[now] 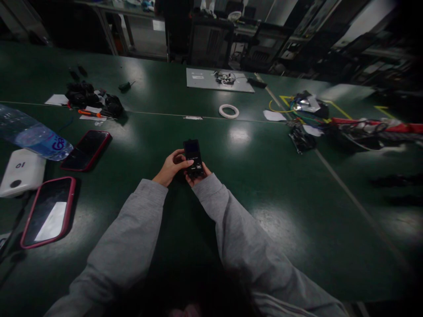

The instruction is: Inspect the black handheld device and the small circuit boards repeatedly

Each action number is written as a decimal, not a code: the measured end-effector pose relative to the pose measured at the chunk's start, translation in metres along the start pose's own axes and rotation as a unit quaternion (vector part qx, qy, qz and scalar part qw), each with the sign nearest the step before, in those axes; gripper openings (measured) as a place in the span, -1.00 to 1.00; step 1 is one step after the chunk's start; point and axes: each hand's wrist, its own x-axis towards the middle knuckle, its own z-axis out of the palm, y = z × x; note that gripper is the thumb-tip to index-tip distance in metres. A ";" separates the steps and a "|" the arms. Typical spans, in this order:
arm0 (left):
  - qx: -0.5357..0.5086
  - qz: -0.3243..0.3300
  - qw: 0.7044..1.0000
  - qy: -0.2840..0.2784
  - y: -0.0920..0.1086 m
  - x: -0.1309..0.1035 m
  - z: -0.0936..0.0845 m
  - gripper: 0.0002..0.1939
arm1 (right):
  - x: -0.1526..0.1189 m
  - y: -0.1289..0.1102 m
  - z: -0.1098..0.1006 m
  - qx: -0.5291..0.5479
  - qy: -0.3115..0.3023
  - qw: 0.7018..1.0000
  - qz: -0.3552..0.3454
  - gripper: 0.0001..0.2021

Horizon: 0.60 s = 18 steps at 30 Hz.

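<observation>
Between my hands, above the green table (251, 185), is a small black handheld device (192, 149) with a dark screen at its upper end and pale markings below. My left hand (172, 167) grips its left side, the thumb lying across the lower front. Around the bottom right of the device my right hand (200, 173) is closed, its fingers partly hidden behind it. The device's exact kind is too small to make out.
At left lie two red-cased phones (88, 149), a water bottle (39, 132) on its side and a white box (23, 171). Farther off are black bundles (89, 97), a screwdriver (126, 86), a tape roll (228, 111), a grey board (205, 81) and tangled wires (307, 105).
</observation>
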 end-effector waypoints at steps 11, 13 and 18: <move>-0.021 -0.001 1.000 -0.017 0.005 -0.004 0.002 -0.37 | 0.018 0.009 -0.020 -0.010 0.009 0.999 -0.038 -0.71; -0.027 -0.004 0.999 -0.021 0.007 -0.005 0.004 -0.35 | 0.020 0.010 -0.023 -0.009 0.013 0.999 -0.044 -0.70; -0.018 -0.016 0.999 -0.027 0.009 -0.004 0.002 -0.34 | 0.022 0.012 -0.024 0.004 0.004 0.999 -0.051 -0.70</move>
